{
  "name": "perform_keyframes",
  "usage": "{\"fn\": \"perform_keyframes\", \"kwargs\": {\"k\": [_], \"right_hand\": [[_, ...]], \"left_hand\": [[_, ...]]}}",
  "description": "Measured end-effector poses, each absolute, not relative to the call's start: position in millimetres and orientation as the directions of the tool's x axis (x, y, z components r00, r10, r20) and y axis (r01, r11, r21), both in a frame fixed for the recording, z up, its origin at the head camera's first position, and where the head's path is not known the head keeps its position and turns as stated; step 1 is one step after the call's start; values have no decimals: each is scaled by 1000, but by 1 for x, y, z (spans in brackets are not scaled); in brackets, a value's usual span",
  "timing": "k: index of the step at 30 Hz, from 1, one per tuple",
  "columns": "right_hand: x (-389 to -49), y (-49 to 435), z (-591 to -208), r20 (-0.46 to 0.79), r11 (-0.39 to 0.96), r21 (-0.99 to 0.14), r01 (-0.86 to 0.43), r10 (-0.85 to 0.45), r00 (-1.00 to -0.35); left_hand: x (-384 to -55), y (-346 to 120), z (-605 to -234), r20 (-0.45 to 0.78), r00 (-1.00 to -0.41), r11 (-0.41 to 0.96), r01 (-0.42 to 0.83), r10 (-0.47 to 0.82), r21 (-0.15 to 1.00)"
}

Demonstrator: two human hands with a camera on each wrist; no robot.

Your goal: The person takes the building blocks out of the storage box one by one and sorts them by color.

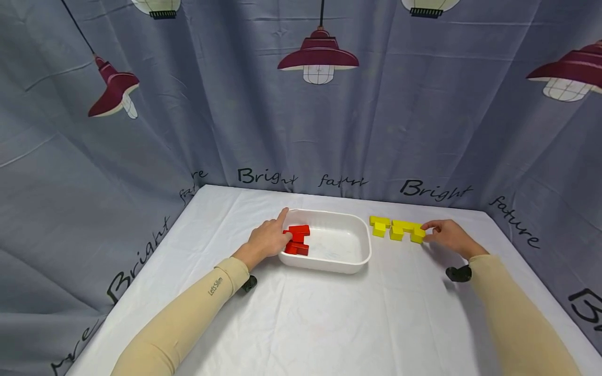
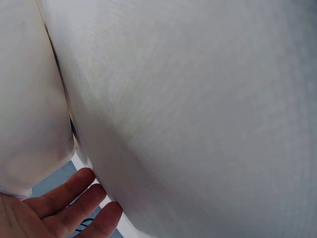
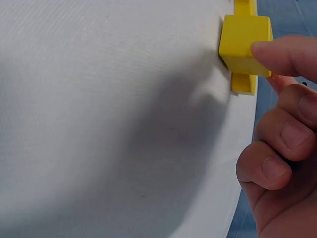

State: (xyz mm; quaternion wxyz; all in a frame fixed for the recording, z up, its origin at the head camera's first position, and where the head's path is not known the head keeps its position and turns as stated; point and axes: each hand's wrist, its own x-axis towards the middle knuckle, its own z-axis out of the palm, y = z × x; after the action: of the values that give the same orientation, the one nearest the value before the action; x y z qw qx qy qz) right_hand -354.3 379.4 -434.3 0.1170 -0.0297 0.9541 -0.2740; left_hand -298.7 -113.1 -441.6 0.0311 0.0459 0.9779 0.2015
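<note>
In the head view a white plastic tray (image 1: 329, 267) sits on the table, with several red blocks (image 1: 299, 230) at its left end. My left hand (image 1: 267, 239) holds the tray's left wall, thumb inside over the red blocks and index finger along the rim toward the far corner. The left wrist view shows its other fingertips (image 2: 114, 210) outside the tray. To the tray's right stands a row of T-shaped yellow blocks (image 1: 396, 233). My right hand (image 1: 449, 236) pinches the rightmost yellow block (image 3: 242, 37) between thumb and index finger, its other fingers curled beneath.
A white cloth covers the table (image 1: 329, 324). Grey-blue curtains (image 1: 385, 130) printed with lamps and lettering hang behind and along both sides. Dark wrist-worn devices (image 1: 458, 273) show below both sleeves.
</note>
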Motion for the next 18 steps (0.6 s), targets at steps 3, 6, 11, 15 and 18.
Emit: {"fn": "perform_keyframes", "kwargs": {"k": [3, 6, 11, 15, 18], "right_hand": [[-356, 381, -437, -186, 852, -524, -11, -126, -974], [-357, 382, -440, -169, 855, -518, -24, -129, -977], [-358, 380, -441, -156, 865, -500, -26, -120, -980], [-356, 372, -436, -142, 863, -504, -29, -116, -983], [-354, 364, -431, -128, 865, -500, -37, -116, -985]], "left_hand": [[-299, -113, -442, -40, -994, 914, 77, 101, 398], [-298, -113, -442, -35, -994, 913, 80, 103, 400], [-297, -113, -441, -35, -994, 913, 84, 107, 399], [-298, -114, -441, -40, -993, 913, 82, 107, 400], [-298, -114, -441, -46, -993, 914, 80, 107, 398]]}}
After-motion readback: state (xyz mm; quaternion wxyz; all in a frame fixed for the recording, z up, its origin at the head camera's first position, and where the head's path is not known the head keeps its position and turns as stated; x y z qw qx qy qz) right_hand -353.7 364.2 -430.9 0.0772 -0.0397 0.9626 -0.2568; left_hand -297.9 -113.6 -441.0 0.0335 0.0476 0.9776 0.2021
